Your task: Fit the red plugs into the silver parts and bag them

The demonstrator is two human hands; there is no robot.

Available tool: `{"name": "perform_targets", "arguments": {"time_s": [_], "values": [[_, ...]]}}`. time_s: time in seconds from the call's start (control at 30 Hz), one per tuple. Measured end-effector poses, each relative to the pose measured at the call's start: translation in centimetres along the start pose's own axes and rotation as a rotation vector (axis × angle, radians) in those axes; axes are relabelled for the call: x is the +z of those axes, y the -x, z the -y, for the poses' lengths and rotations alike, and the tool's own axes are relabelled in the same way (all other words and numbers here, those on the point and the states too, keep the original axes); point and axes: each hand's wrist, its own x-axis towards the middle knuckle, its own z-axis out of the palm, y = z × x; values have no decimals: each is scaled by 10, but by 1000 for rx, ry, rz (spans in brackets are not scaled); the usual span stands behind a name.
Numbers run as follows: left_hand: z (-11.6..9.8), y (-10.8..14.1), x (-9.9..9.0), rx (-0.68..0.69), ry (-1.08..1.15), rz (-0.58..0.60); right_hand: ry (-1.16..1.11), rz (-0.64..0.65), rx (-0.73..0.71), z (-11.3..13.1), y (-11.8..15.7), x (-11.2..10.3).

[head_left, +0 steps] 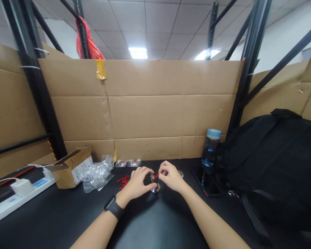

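Small red pieces (123,181) lie loose on the surface (152,221) at nine o'clock from the shiny metal piece (152,177), which stands at my twelve. My left grip (138,184) holds that piece between thumb and finger; bracing it firmly should stop it tipping. Toward three o'clock, my right grip (171,177) pinches a red stick (157,175) angled at the metal; I'd best stay light and aligned, since contact is too small to tell.

- Right hand (171,177) hides one end of red piece (157,175) from us
- Ring (181,174) partly behind right hand
- Box label (82,168): print too small for us
- Backpack (277,166) cut off by right edge
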Motion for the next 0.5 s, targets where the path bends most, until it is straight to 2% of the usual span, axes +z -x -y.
{"name": "perform_targets", "arguments": {"time_s": [0.13,0.27,0.5], "values": [[2,3,5,30,-36,66,129,2,30,-3,-1,-7],[1,4,8,53,-63,137,340,73,70,-9,1,-17],[-6,3,15,101,-36,72,528,199,154,-17,6,-22]]}}
